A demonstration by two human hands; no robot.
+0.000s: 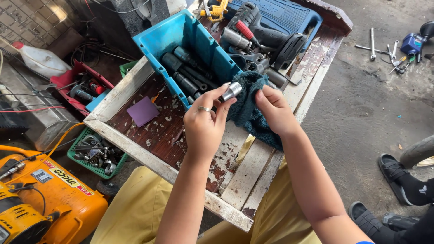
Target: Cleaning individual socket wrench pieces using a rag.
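Head view: my left hand point(205, 129) has its fingers point(221, 106) clenched around a small silver socket point(232, 90), a ring on one finger, holding it up just above the worn wooden table point(235, 180). My right hand point(275, 110) has its fingers grasping a dark teal rag point(246, 108), bunched against the socket's side. To do this wiping well, I'd say keep the socket pinched at its base w/ the left so it doesn't slip, turn it slowly, and press the rag into the open end as well as round the outside. Socket is smooth, shiny metal, cylindrical. Rag is fuzzy, soft, hangs in folds over the table edge. Table is flaking white paint over dark red wood, rough. Just behind the hands, a blue plastic bin point(156, 40) holds several dark, dull sockets. A power drill point(266, 38) lies further back in a blue case. A purple square of paper point(142, 110) lies flat on the table, left of the hands
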